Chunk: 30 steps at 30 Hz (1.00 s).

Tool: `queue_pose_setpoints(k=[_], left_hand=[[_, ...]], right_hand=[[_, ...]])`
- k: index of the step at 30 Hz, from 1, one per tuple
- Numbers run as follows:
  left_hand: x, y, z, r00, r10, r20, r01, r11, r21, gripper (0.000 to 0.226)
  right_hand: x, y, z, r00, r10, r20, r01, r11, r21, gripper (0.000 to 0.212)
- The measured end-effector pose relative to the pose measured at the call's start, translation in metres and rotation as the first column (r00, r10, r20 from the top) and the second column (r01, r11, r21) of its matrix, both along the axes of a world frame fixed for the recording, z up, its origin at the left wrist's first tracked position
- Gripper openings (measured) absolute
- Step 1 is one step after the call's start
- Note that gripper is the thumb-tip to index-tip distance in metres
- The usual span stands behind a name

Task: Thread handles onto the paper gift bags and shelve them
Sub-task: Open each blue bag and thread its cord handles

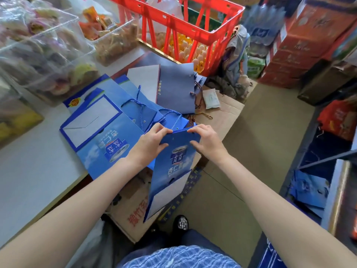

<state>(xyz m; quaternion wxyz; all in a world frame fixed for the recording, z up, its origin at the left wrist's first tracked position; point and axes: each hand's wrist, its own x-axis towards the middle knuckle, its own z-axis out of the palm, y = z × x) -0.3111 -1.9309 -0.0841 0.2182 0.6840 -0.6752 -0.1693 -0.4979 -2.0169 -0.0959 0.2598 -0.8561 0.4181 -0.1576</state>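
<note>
Head view: both hands raised over a cardboard carton (218,113); between them a flat blue paper gift bag (173,163), its mouth edge up, body hanging toward the person; left hand (152,142) pinches the left top corner, thumb on the printed face, fingers curled behind; right hand (206,140) pinches the right top corner the same way, likely to hold the punched holes taut for threading; no cord visible through this bag's holes, so handle judged not yet fitted. Beyond the left hand, bags with blue cord handles (135,102) lie fanned on the white tabletop (29,171); further out, a navy bag (176,89) and a red crate (193,26). Below the right arm, blue bags on a low shelf (309,190), presumably the destination.
</note>
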Motion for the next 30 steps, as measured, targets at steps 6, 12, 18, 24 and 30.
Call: queue_pose_setpoints(k=[6, 12, 18, 24, 30], left_hand=[[0.007, 0.019, -0.001, 0.986, -0.113, 0.126, 0.132, 0.979, -0.154, 0.046], [0.014, 0.008, 0.002, 0.957, -0.095, 0.274, 0.187, 0.924, -0.332, 0.030], [0.040, 0.011, 0.013, 0.914, -0.163, 0.372, 0.336, 0.819, -0.465, 0.013], [0.076, 0.027, 0.007, 0.859, -0.287, 0.424, 0.477, 0.749, -0.460, 0.006], [0.083, 0.012, 0.018, 0.835, -0.320, 0.448, 0.521, 0.722, -0.455, 0.005]], right_hand=[[0.011, 0.012, -0.004, 0.996, 0.086, -0.020, -0.088, 0.989, -0.115, 0.025], [0.006, 0.025, 0.011, 0.995, 0.069, 0.073, -0.068, 0.998, -0.009, 0.016], [0.007, 0.028, 0.065, 0.998, 0.053, 0.028, -0.060, 0.919, 0.390, 0.022], [0.002, 0.013, 0.105, 0.910, -0.243, 0.336, 0.036, 0.855, 0.518, 0.018], [0.037, 0.028, 0.094, 0.988, -0.060, 0.145, -0.008, 0.903, 0.429, 0.021]])
